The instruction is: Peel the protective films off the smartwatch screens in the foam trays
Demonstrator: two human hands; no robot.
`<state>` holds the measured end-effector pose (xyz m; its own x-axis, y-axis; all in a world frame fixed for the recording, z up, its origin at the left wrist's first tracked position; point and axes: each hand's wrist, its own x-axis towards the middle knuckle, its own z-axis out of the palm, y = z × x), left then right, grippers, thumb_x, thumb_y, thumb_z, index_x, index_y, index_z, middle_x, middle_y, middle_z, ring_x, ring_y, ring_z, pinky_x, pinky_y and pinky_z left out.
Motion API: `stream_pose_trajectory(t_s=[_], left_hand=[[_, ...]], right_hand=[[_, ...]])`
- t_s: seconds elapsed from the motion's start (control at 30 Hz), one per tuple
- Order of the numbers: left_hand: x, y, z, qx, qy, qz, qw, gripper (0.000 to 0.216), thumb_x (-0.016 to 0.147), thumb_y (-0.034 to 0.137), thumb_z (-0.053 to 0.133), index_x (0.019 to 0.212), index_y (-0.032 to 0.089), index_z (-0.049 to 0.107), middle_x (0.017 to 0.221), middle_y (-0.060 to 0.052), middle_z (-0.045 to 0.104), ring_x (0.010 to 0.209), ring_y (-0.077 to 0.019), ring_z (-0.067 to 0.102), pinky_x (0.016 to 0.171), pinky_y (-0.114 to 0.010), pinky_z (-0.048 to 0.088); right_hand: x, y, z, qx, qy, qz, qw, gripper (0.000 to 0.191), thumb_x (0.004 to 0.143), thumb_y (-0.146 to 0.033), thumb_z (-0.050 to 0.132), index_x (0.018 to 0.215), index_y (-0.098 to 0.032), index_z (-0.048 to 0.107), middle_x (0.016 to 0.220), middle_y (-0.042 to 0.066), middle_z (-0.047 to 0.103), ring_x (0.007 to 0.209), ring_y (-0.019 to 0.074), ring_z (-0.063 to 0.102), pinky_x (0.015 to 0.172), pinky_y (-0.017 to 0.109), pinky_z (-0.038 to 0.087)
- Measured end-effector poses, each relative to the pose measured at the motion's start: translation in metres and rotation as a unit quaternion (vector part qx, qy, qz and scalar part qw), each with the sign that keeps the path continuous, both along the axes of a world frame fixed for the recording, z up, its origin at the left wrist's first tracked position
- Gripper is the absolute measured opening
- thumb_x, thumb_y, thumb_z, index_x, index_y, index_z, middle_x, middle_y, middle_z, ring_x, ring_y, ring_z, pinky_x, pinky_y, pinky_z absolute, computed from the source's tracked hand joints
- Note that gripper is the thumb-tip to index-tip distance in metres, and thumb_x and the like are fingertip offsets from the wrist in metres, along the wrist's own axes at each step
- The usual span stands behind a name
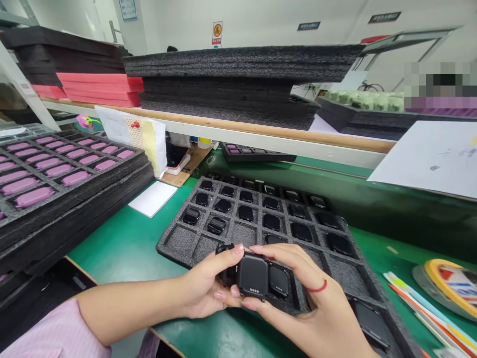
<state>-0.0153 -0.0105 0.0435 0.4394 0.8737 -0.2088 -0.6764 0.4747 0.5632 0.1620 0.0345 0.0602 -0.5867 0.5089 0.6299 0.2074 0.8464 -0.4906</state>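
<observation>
While the left hand and right hand grip a black square smartwatch body between curled fingers, it sits just above a grey foam tray of similar units.

Room was bright, evenly lit; soft shadows under foam tray; shelf bowed by lens distortion; pixelated patch upper right
</observation>
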Motion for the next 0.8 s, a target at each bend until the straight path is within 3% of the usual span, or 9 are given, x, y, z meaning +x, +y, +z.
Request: stream_pose_trajectory(t_s=[0.2, 0.3, 0.4, 0.53, 0.63, 0.8], left_hand=[[0.002, -0.002, 0.002, 0.004, 0.016, -0.011, 1.000, 0.053, 0.069, 0.055, 0.088, 0.081, 0.010, 0.063, 0.065, 0.000, 0.053, 0.047, -0.0026, 0.037, 0.037, -0.015, 0.011], [0.002, -0.001, 0.001, -0.025, 0.028, 0.015, 0.999, 0.048, 0.065, 0.041, 0.093, 0.084, 0.014, 0.058, 0.075, -0.002, 0.061, 0.050, -0.0035, 0.045, 0.040, -0.014, 0.014], [0.002, 0.000, 0.000, -0.040, 0.051, 0.036, 0.997, 0.045, 0.067, 0.039, 0.089, 0.088, 0.014, 0.058, 0.081, -0.006, 0.067, 0.049, -0.0040, 0.045, 0.040, -0.016, 0.014], [0.001, 0.001, -0.001, -0.020, 0.085, 0.046, 0.995, 0.043, 0.078, 0.053, 0.075, 0.085, 0.015, 0.057, 0.070, -0.005, 0.067, 0.041, -0.0048, 0.039, 0.042, -0.020, 0.016], [0.002, 0.000, 0.001, 0.004, 0.127, 0.046, 0.991, 0.046, 0.080, 0.057, 0.074, 0.081, 0.014, 0.057, 0.071, -0.004, 0.067, 0.039, -0.0019, 0.033, 0.044, -0.020, 0.016], [0.004, -0.001, 0.002, 0.004, 0.126, 0.014, 0.992, 0.056, 0.083, 0.068, 0.067, 0.092, 0.012, 0.066, 0.077, -0.007, 0.068, 0.041, -0.0019, 0.031, 0.047, -0.021, 0.017]], right_hand=[[0.007, 0.010, 0.004, -0.014, -0.030, 0.011, 0.999, 0.041, 0.085, -0.027, 0.072, 0.125, -0.027, 0.058, 0.107, 0.001, 0.071, 0.093, 0.0153, 0.069, 0.082, 0.024, 0.057], [0.025, 0.041, 0.004, -0.033, -0.072, -0.113, 0.990, 0.032, 0.083, -0.037, 0.069, 0.112, -0.024, 0.064, 0.101, 0.004, 0.072, 0.088, 0.0205, 0.070, 0.082, 0.032, 0.058], [0.049, 0.075, -0.003, -0.036, -0.151, -0.217, 0.964, 0.040, 0.078, -0.050, 0.067, 0.102, -0.018, 0.069, 0.090, 0.009, 0.071, 0.081, 0.0277, 0.068, 0.076, 0.044, 0.058], [0.077, 0.100, -0.013, -0.056, -0.229, -0.187, 0.953, 0.030, 0.068, -0.047, 0.074, 0.082, -0.020, 0.074, 0.078, 0.007, 0.073, 0.074, 0.0285, 0.069, 0.068, 0.043, 0.057], [0.090, 0.104, -0.013, -0.064, -0.253, -0.158, 0.952, 0.027, 0.063, -0.041, 0.079, 0.082, -0.023, 0.077, 0.083, 0.005, 0.076, 0.076, 0.0282, 0.071, 0.070, 0.042, 0.059], [0.067, 0.073, 0.008, -0.034, -0.181, -0.157, 0.970, 0.029, 0.089, -0.047, 0.066, 0.106, -0.024, 0.072, 0.106, 0.009, 0.072, 0.099, 0.0277, 0.069, 0.089, 0.047, 0.056]])
